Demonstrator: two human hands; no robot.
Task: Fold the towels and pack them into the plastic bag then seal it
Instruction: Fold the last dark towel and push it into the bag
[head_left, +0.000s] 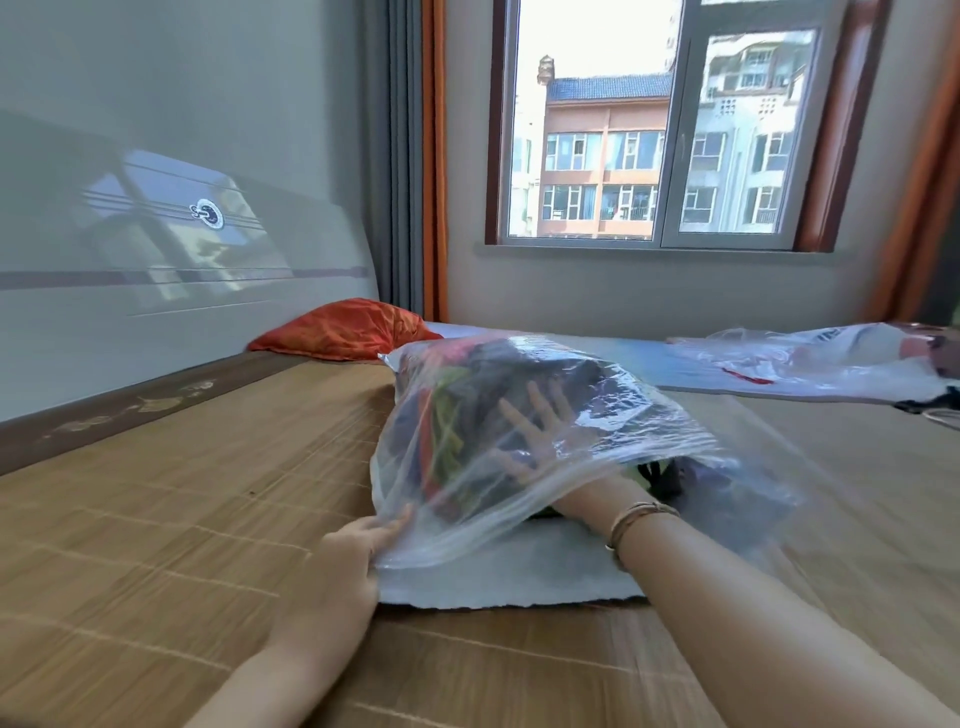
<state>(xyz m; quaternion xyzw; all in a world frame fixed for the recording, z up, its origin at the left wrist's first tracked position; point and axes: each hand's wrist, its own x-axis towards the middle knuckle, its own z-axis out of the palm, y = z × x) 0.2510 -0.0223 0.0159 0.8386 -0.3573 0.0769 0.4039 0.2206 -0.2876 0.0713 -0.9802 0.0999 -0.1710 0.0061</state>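
Note:
A clear plastic bag (613, 415) lies on the bamboo mat (182, 493) in the middle of the bed, bulging with folded towels (452, 415) in dark, green and red colours. My right hand (535, 436) is inside the bag, fingers spread flat on the dark towel, wrist with a bracelet at the bag's mouth. My left hand (353, 551) pinches the bag's lower left edge near the mouth. A pale grey towel (509, 582) lies flat on the mat under the bag's mouth.
A red-orange pillow (348, 327) sits at the head of the bed by the white headboard (156, 249). Another plastic bag (831, 364) with printing lies at the far right on a blue sheet (670, 369). A window (665, 130) is on the far wall.

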